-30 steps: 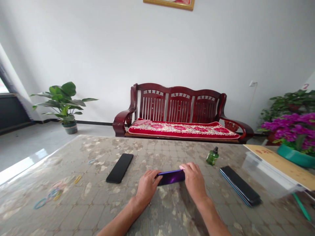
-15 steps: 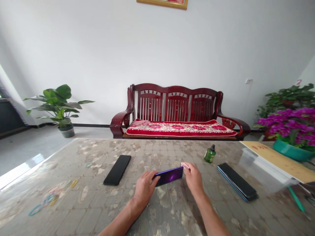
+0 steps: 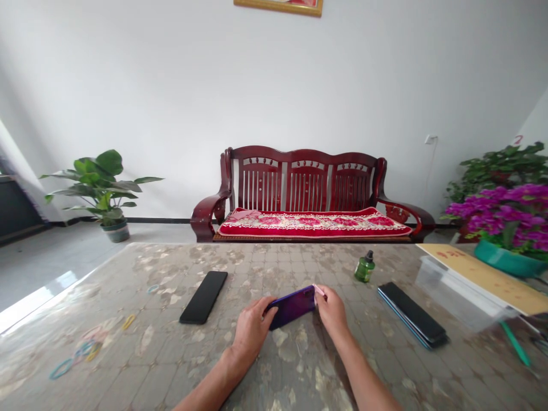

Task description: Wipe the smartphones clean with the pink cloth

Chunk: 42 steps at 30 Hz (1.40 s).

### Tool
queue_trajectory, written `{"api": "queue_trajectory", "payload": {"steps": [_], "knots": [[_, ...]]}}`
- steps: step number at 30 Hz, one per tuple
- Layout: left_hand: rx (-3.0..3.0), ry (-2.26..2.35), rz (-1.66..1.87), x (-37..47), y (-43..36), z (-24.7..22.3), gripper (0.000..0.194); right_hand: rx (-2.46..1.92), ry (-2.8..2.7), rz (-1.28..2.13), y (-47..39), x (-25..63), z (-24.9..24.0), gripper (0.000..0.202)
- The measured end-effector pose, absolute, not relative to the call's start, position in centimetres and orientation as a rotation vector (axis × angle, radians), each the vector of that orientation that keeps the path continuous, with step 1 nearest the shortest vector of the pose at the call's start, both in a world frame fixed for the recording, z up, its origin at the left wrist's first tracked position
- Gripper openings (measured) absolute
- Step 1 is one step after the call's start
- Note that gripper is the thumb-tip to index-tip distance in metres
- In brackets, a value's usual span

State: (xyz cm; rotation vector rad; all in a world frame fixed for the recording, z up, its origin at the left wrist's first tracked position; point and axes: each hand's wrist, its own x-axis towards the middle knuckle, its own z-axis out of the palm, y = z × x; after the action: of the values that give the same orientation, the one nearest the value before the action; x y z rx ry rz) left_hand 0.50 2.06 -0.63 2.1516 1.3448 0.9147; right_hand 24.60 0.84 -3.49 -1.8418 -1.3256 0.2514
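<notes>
My left hand (image 3: 256,321) is closed on the left end of a purple smartphone (image 3: 293,306), which is tilted above the table with its camera corner at the upper right. At the phone's right end, my right hand (image 3: 331,311) pinches a small pale pink piece (image 3: 318,290) against the top corner; its exact kind is too small to make out. Left of my hands, a black smartphone (image 3: 204,297) lies flat. To the right lies a stack of smartphones (image 3: 411,314), and a small green bottle (image 3: 364,268) with a dark cap stands behind it.
Several coloured rubber bands (image 3: 88,348) lie on the table's left side. A clear plastic box (image 3: 460,297) with a tan board (image 3: 483,277) on top stands at the right, near a green pen (image 3: 515,342) and a purple flower pot (image 3: 509,258). A wooden bench (image 3: 306,177) stands beyond the table.
The phone's right end has risen slightly and its face has turned, showing the camera corner. My right hand has shifted slightly left with the pink piece, closer against the phone.
</notes>
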Motion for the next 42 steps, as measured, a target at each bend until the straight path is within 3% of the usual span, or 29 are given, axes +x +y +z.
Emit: {"api": "queue_trajectory", "payload": {"steps": [11, 19, 42], "knots": [[1.978, 1.412, 0.614, 0.1, 2.1, -0.4, 0.034, -1.927, -1.415, 0.186, 3.2, 22.0, -3.3, 0.031], [1.885, 1.23, 0.551, -0.4, 1.0, -1.2, 0.058, -1.913, -1.45, 0.158, 4.8, 20.7, -3.6, 0.032], [2.556, 1.175, 0.157, 1.1, -1.8, 0.0, 0.028, -1.728, -1.723, 0.215, 6.3, 20.6, -3.5, 0.026]]}}
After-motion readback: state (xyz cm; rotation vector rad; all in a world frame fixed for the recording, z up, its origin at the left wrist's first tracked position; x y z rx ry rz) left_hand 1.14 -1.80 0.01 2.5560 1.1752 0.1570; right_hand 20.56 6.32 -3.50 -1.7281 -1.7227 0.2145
